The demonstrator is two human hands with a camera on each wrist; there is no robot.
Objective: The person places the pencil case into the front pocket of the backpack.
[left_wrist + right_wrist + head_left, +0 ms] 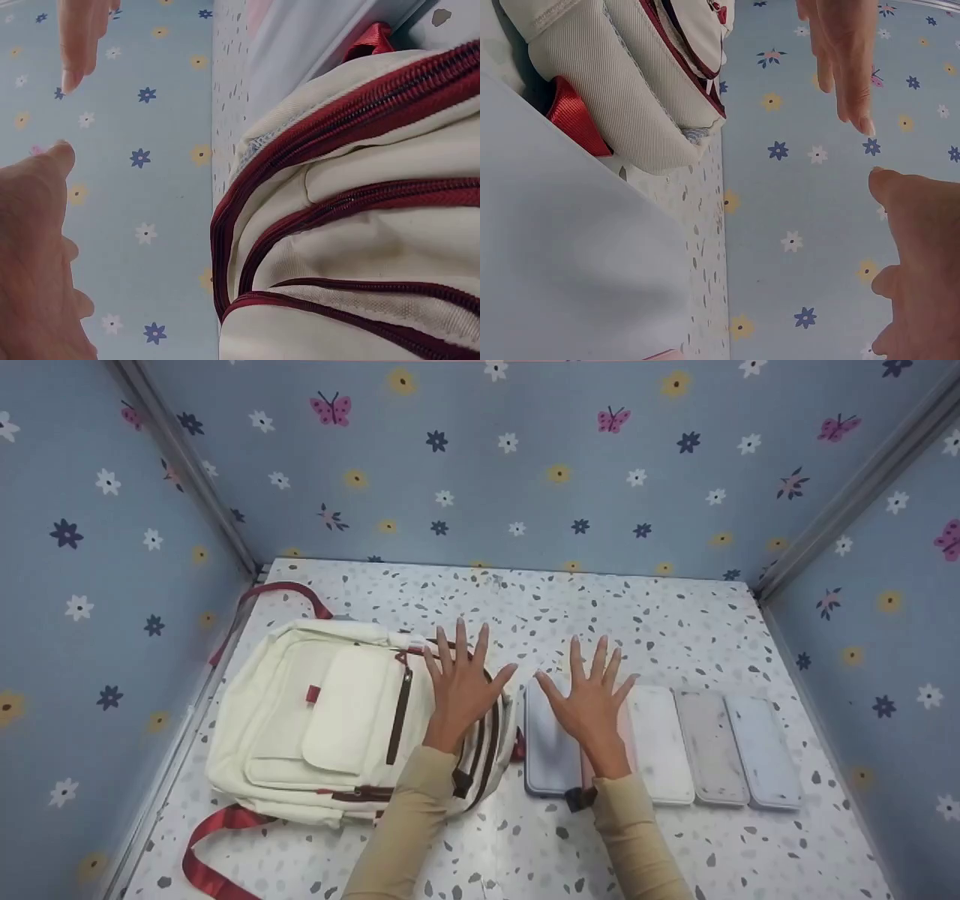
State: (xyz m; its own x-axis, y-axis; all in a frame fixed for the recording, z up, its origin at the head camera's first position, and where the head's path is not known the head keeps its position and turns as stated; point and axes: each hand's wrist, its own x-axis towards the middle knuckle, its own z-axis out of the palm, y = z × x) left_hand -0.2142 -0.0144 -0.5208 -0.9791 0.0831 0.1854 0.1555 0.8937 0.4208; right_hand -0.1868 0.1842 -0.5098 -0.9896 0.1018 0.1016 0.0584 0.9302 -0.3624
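Observation:
A cream backpack (285, 720) with dark red zippers lies flat on the left of the speckled table. My left hand (461, 690) is held over the backpack's right end, fingers straight and spread, gripping nothing. To the right, a row of flat rectangular cases with rounded corners lies side by side: a blue-grey case (551, 757), a pink case (626, 735), a white case (661, 750), a greyish case (712, 750) and a pale blue case (765, 754). Over the blue-grey and pink cases, my right hand (592, 701) spreads its fingers, also holding nothing, and partly hides both.
Red straps (206, 855) trail from the backpack at the front left and a red strap (289, 587) loops at the back left. Flower-patterned panels (510, 472) enclose the speckled tabletop (525, 855) at the back and both sides, with metal posts (187, 465) in the corners.

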